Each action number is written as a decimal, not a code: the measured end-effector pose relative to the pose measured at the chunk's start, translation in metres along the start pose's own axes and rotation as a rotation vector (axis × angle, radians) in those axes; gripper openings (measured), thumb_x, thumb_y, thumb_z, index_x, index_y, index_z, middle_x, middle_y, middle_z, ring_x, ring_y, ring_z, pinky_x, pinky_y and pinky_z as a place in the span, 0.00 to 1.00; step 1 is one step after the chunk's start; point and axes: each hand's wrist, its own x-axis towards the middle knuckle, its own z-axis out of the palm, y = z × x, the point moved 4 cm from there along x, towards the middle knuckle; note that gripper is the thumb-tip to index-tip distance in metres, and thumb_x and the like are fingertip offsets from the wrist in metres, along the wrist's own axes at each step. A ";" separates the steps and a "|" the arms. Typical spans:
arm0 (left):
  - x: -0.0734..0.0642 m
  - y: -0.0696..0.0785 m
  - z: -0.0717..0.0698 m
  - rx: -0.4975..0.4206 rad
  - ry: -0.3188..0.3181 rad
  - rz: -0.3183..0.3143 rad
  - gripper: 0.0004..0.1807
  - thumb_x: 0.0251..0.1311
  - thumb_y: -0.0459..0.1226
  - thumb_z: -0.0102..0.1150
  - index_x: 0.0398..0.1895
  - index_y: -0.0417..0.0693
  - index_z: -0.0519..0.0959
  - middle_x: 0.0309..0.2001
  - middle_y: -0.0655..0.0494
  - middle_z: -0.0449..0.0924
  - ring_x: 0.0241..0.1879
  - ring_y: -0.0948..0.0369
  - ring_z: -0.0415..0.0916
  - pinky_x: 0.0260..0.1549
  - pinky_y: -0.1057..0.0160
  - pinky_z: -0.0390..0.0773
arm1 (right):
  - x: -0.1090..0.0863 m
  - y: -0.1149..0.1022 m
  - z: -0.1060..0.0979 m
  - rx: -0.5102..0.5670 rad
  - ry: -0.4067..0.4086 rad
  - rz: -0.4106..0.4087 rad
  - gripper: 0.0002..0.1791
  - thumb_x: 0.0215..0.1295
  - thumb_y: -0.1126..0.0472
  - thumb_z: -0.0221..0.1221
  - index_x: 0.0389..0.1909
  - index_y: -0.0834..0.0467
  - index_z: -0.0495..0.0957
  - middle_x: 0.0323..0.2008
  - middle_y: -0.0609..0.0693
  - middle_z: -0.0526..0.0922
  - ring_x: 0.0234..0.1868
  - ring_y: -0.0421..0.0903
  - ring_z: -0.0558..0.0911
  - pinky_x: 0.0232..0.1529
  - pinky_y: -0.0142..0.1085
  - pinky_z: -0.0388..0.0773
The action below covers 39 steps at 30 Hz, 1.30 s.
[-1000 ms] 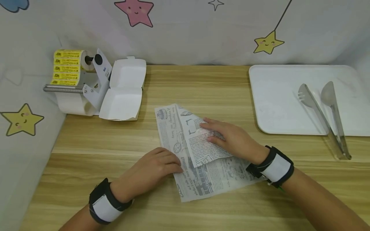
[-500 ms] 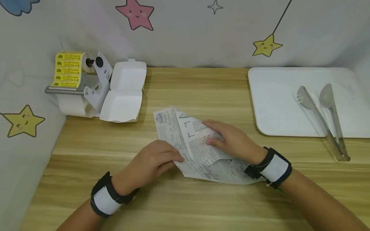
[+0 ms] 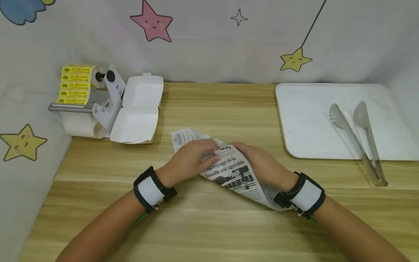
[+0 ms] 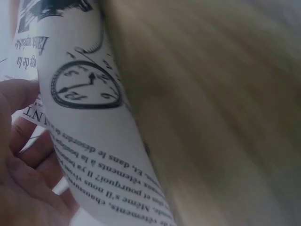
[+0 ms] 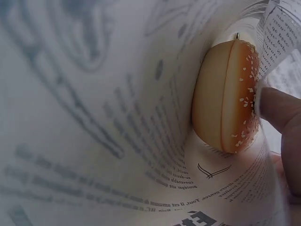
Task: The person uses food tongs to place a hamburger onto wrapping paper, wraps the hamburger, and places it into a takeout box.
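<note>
Mid-frame in the head view, the left hand (image 3: 186, 158) pinches folded newsprint-patterned paper (image 3: 234, 176); inside, right of centre in the right wrist view, lies the sesame-seed bun (image 5: 225, 99), the right hand (image 3: 270, 165) at its seeded side; whether that hand clamps is hidden.

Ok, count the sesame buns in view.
1: the sesame bun, inside the curled printed paper, visible only in the right wrist view. Others could be hidden in there.

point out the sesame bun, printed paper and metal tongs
sesame bun (image 5: 225, 96), right wrist view: near the seam between its pale and browned parts
printed paper (image 3: 226, 169), head view: on its large headline
metal tongs (image 3: 371, 144), head view: midway along the arm without tines
</note>
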 end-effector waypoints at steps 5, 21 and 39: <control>0.002 0.000 0.004 0.053 0.016 -0.017 0.08 0.68 0.38 0.66 0.45 0.44 0.83 0.59 0.50 0.81 0.59 0.56 0.78 0.60 0.57 0.76 | -0.001 -0.002 -0.002 0.026 0.041 0.009 0.34 0.62 0.60 0.69 0.68 0.62 0.70 0.58 0.55 0.81 0.57 0.51 0.81 0.60 0.49 0.77; 0.010 0.004 0.006 0.141 0.036 -0.083 0.07 0.66 0.39 0.68 0.42 0.47 0.83 0.43 0.57 0.86 0.42 0.59 0.75 0.43 0.60 0.77 | -0.028 0.012 -0.023 0.037 0.179 0.192 0.21 0.66 0.63 0.67 0.58 0.62 0.79 0.53 0.57 0.85 0.55 0.54 0.83 0.57 0.52 0.77; 0.005 0.003 0.005 0.158 0.081 -0.188 0.06 0.63 0.40 0.68 0.38 0.48 0.84 0.36 0.60 0.86 0.37 0.60 0.72 0.30 0.63 0.74 | -0.054 -0.016 -0.035 -0.143 0.418 0.015 0.18 0.64 0.72 0.62 0.55 0.64 0.79 0.55 0.60 0.82 0.58 0.59 0.79 0.60 0.55 0.73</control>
